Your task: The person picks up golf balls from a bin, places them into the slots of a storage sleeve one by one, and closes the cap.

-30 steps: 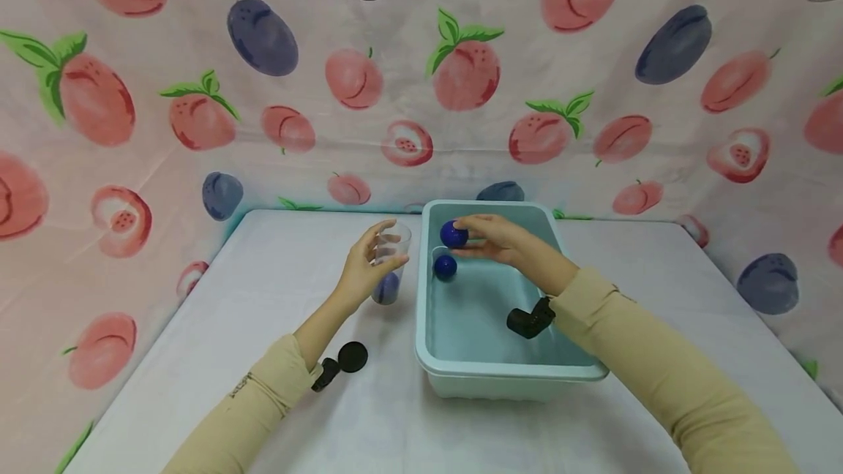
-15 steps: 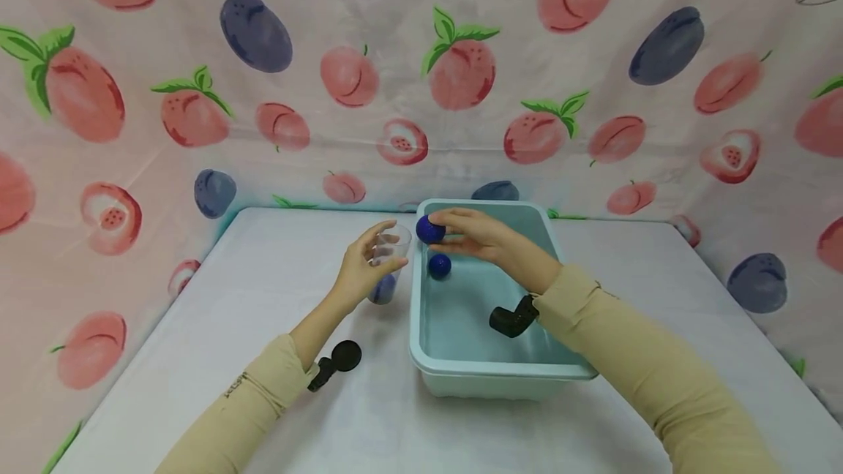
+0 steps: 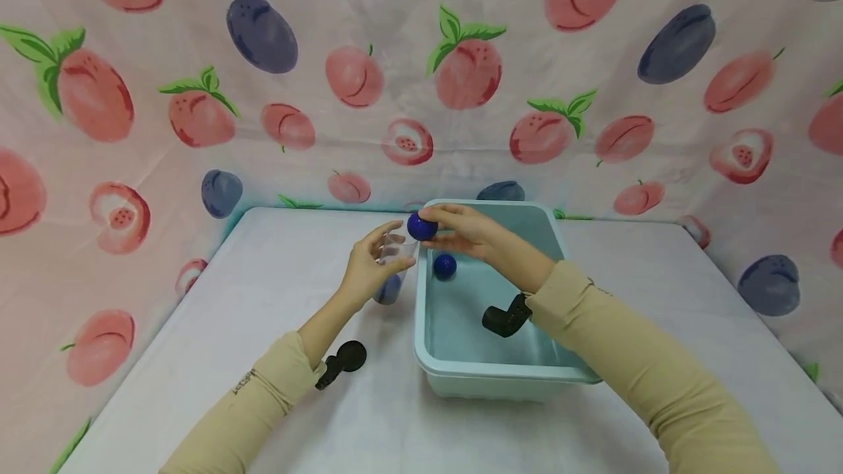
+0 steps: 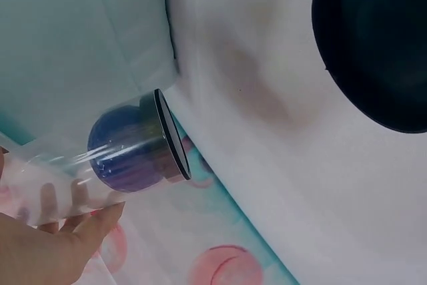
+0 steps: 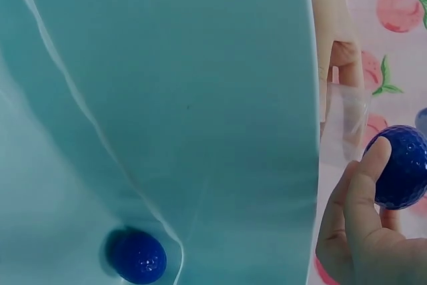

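Observation:
In the head view, my left hand [image 3: 369,273] grips a clear plastic tube [image 3: 400,258] just left of the tub, its upper end uncovered. One blue golf ball [image 4: 127,148] lies inside, near the tube's black-rimmed base [image 4: 173,135]. With fingertips and thumb, my right hand [image 3: 470,232] pinches another blue golf ball [image 3: 422,226], dimpled in the right wrist view. That ball is at the tube's mouth, over the tub's left rim; whether they touch, I cannot tell. A further blue golf ball [image 3: 445,266] sits on the tub floor.
The light blue tub [image 3: 507,369] stands on the white table [image 3: 263,269]. A black round disc [image 3: 353,355] lies left of it, near my left wrist. Black wrist cameras stick out from both sleeves. A fruit-print cloth [image 3: 408,57] hangs behind the table.
My right hand has carried its golf ball leftward from above the tub to the tube's mouth. The left hand keeps the tube almost in the same place.

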Available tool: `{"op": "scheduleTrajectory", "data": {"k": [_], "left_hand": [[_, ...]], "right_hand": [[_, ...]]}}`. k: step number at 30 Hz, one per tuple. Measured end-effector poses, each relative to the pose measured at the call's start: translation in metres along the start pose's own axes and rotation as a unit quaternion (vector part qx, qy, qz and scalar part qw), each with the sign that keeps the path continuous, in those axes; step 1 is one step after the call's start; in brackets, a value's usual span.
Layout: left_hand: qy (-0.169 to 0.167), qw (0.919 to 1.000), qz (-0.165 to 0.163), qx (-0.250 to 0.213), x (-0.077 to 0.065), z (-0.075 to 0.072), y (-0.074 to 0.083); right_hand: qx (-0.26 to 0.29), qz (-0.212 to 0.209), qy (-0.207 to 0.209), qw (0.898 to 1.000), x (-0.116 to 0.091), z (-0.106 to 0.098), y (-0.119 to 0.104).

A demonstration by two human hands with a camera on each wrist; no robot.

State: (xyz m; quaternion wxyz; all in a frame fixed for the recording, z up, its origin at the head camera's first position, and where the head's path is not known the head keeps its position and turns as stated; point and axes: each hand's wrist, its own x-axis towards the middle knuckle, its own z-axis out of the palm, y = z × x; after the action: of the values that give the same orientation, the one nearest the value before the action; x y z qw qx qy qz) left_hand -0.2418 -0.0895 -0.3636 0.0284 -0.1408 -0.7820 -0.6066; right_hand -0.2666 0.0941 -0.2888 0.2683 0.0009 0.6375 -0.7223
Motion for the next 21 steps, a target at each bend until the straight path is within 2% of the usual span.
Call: {"op": "scheduleTrajectory", "data": {"k": [3, 6, 10, 14, 21], "left_hand": [[0.008, 1.0, 0.004, -0.001, -0.0003, 0.0008, 0.0018], [0.018, 0.9996, 0.021, 0.01, 0.0008, 0.0011, 0.0039], [0.014, 0.9992, 0.033, 0.018, 0.0008, 0.0006, 0.0062], [0.003, 0.9997, 0.019, 0.013, -0.0012, -0.0007, 0.0044], [0.007, 1.0, 0.006, -0.001, -0.0006, -0.0029, 0.0023]], "right_hand": [[0.005, -0.001, 0.002, 1.0, -0.0004, 0.0018, -0.0006], [0.012, -0.008, 0.004, 1.0, -0.0015, 0.0029, -0.0028], [0.0, -0.017, 0.005, 1.0, -0.0041, 0.0019, -0.005], [-0.013, -0.01, 0.004, 1.0, -0.0059, -0.0007, -0.0047], [-0.018, -0.006, 0.014, 1.0, -0.0044, -0.0055, -0.0022]]}}
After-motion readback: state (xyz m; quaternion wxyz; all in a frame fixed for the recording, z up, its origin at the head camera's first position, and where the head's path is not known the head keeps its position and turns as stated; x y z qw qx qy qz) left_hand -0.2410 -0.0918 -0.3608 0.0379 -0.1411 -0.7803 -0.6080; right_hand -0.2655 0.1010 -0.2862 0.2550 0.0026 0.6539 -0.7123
